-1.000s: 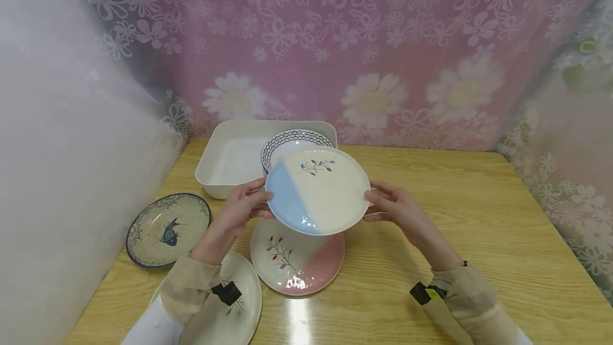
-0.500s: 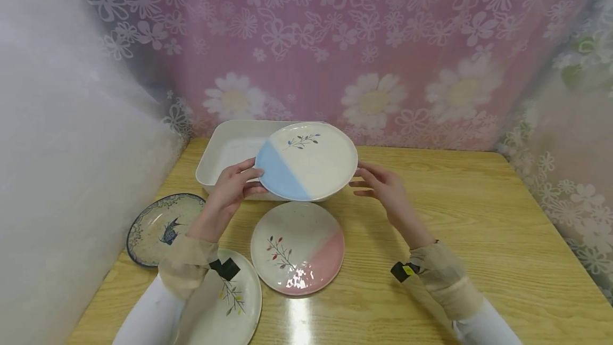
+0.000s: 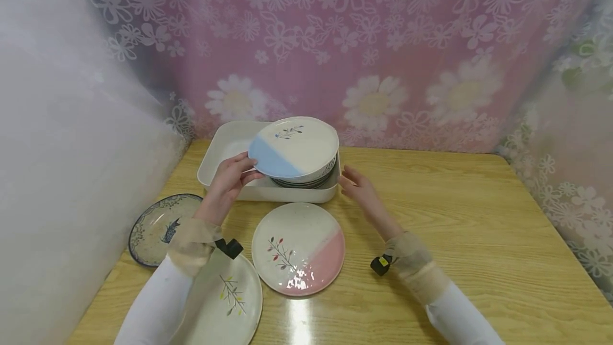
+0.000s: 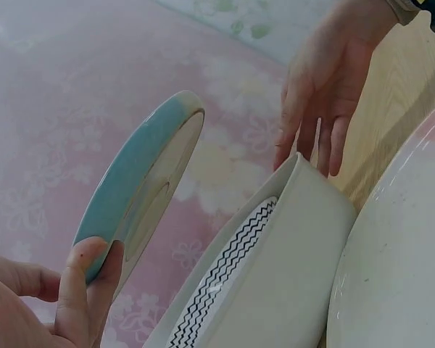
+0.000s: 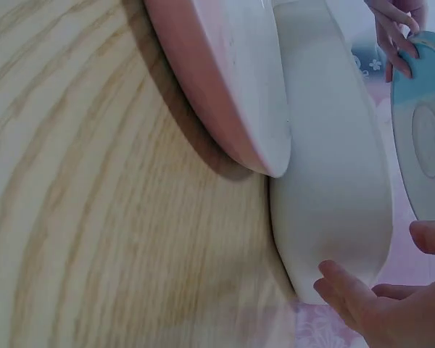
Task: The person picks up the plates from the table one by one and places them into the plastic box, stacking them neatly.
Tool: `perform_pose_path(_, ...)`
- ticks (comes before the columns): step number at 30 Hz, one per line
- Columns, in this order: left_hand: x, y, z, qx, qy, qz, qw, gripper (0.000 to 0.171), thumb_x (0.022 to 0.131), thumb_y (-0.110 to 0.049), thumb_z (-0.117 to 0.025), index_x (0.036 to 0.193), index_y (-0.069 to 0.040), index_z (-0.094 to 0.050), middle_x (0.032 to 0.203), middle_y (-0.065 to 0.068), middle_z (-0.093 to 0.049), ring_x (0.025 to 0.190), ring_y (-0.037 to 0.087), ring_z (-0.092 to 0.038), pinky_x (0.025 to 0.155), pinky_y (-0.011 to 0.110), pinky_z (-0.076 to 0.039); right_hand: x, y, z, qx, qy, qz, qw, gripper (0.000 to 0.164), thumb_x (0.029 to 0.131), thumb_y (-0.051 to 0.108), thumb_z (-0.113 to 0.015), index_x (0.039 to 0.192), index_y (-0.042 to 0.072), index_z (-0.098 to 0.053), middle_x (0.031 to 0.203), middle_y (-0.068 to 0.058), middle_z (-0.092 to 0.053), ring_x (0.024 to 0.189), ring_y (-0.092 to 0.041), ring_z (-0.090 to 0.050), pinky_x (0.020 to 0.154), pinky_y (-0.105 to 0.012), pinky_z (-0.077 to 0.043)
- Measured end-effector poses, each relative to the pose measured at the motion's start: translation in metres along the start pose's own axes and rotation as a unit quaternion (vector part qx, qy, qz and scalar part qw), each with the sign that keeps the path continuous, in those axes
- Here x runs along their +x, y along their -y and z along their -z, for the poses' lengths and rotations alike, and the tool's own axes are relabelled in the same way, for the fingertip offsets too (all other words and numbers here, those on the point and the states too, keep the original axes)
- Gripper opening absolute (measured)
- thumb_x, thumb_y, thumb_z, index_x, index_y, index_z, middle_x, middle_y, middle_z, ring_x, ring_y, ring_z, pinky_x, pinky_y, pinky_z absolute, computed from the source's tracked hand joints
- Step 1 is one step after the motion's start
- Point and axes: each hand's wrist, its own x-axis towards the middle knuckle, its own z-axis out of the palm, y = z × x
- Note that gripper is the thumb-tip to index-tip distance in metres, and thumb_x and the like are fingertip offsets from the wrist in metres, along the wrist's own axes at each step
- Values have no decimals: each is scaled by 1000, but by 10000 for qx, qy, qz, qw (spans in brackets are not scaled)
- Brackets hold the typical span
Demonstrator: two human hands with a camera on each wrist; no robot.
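Blue-and-cream plate [image 3: 306, 150], sprig [image 3: 289, 132] in head view, underside [image 5: 424, 185] in wrist views, is pinched by left hand [image 3: 232, 173], spread right hand [image 3: 358, 186] apart opposite.

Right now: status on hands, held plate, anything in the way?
Left hand pinches blue-and-cream plate by the edge, above white bin. Right hand empty, off the plate, by bin's right end. Zigzag dish in bin below.

Got a plate [image 3: 308, 152], part blue, part cream with a sprig [image 3: 289, 132], pinched on the blue side [image 3: 269, 156], face up over the bin [image 3: 261, 194].
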Motion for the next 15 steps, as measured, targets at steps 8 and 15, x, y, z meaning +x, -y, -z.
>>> perform_pose_path(8, 17, 7, 0, 105, -283, 51, 9995, 43, 103, -3, -52, 145, 8, -47, 105, 8, -59, 70, 7, -70, 71, 17, -59, 7, -9, -8, 20, 128, 34, 9999, 59, 109, 13, -44, 159, -4, -18, 155, -35, -32, 136, -48, -45, 110, -55, -43)
perform_pose_path(15, 29, 17, 2, 43, -402, 105, 9991, 44, 102, 0, -51, 144, 12, -45, 103, 9, -56, 65, 7, -67, 69, 18, -59, 8, -12, -13, 370, 123, 159, 9991, 56, 109, 8, -41, 159, -5, -19, 152, -37, -35, 131, -49, -47, 109, -57, -44)
